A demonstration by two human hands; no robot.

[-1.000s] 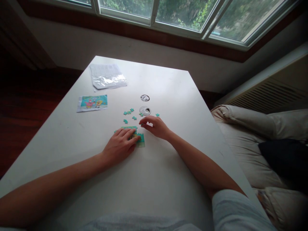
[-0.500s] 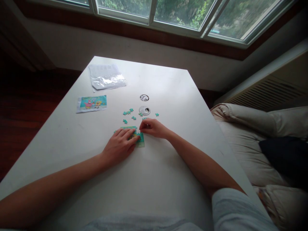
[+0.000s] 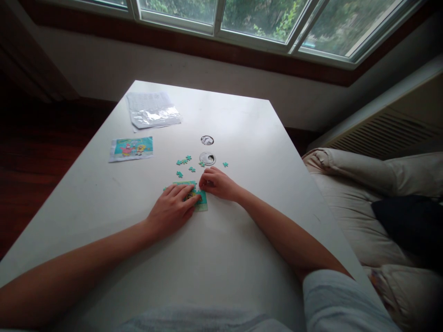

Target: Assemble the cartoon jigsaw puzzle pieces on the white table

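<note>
A small, partly joined teal jigsaw (image 3: pixel 201 202) lies on the white table (image 3: pixel 221 258). My left hand (image 3: pixel 171 209) lies flat on it, fingers stretched out, covering most of it. My right hand (image 3: pixel 217 183) is curled at the jigsaw's upper right corner, fingertips pinched together; whatever they hold is too small to make out. Several loose teal pieces (image 3: pixel 183 162) lie scattered just beyond both hands.
A cartoon reference picture (image 3: pixel 131 148) lies to the left, and a clear plastic bag on a paper sheet (image 3: pixel 152 112) sits farther back. Two round cable holes (image 3: pixel 207 158) are in the table near the pieces. A cushioned seat (image 3: pixel 377 203) stands at the right.
My right hand has drawn back from the loose pieces toward the jigsaw's corner and closed its fingers into a pinch. My left hand has stayed on the jigsaw.
</note>
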